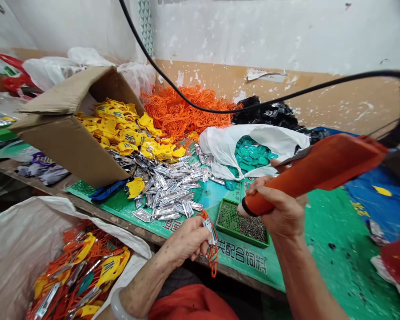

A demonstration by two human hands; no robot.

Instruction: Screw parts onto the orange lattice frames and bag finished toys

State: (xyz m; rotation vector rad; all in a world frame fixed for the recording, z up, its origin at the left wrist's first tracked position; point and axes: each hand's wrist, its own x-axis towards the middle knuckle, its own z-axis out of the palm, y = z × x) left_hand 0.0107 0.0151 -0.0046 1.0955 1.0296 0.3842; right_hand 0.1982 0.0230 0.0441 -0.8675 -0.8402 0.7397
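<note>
1. The left hand (188, 240), fingers curled, pinches an orange piece (214, 262) and silver plate (209, 227) over the bench's (326, 222) near edge, partly covering both.
2. The right hand (283, 211), raised, wraps round an orange tool (320, 171) slanting down leftward; its tip is hard to make out.
3. Near that edge, a green tray (243, 240) is partly hidden by the tool.
4. Farther back, a cardboard box (76, 146) partly hides yellow parts (120, 126).

Black characters (242, 256) reading "类配合饲料" stand along the green table cover's (336, 222) front
</note>
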